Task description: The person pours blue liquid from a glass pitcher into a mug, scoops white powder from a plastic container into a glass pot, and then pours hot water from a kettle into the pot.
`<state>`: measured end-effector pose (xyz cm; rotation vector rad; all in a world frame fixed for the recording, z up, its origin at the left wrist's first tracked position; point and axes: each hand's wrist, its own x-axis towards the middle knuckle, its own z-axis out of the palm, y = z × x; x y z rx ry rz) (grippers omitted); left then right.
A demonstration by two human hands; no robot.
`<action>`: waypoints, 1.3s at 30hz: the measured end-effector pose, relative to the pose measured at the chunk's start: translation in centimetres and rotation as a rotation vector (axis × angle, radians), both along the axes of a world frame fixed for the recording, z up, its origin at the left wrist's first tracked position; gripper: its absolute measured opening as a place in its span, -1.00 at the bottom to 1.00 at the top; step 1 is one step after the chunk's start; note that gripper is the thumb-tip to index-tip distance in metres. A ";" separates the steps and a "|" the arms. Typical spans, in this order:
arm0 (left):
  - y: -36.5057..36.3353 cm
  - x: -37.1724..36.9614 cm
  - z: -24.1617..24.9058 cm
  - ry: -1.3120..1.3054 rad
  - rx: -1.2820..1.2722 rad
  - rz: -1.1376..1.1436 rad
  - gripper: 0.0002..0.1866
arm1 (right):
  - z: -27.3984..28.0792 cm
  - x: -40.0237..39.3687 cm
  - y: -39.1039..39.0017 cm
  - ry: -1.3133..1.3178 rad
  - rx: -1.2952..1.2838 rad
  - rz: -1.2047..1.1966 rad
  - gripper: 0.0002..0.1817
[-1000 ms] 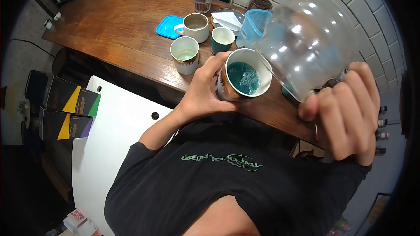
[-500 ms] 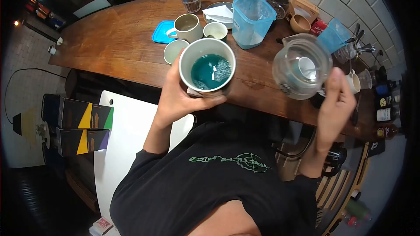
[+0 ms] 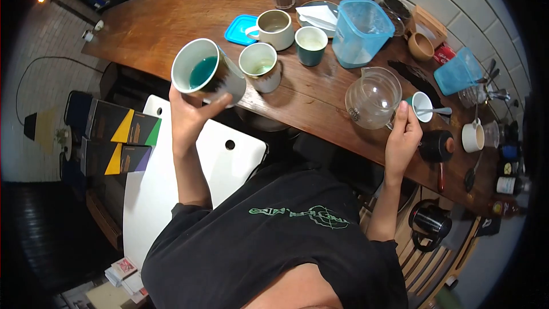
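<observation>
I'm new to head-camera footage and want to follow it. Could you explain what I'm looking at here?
There is no machine: these are a person's bare hands. One camera, worn on the head, looks forward and down, so the black shirt fills the bottom of the view and edges look curved. The left hand holds a patterned cup of blue-green liquid. The right hand grips a glass jug at its handle; I cannot tell whether the jug touches the wooden counter. On the counter stand a second patterned cup, a dark green cup, a mug and a tall blue container, with a bright blue lid lying by the mug.
</observation>
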<state>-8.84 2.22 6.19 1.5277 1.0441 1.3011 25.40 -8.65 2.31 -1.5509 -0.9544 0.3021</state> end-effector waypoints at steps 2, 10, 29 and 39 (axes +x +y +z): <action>1.1 -0.3 -0.7 -0.026 0.025 0.045 -0.26 | -1.2 0.3 0.5 -0.008 0.025 0.018 -0.57; 5.5 -1.9 -4.2 0.077 0.077 0.231 -0.28 | -3.0 0.1 1.8 0.006 0.021 0.049 -0.56; 13.0 -1.7 -8.5 0.107 0.151 0.256 -0.30 | -3.8 1.1 1.8 -0.033 -0.006 0.120 -0.63; 14.1 -2.3 -10.6 0.170 0.098 0.295 -0.28 | -3.6 1.0 2.3 -0.160 -0.064 0.117 -0.59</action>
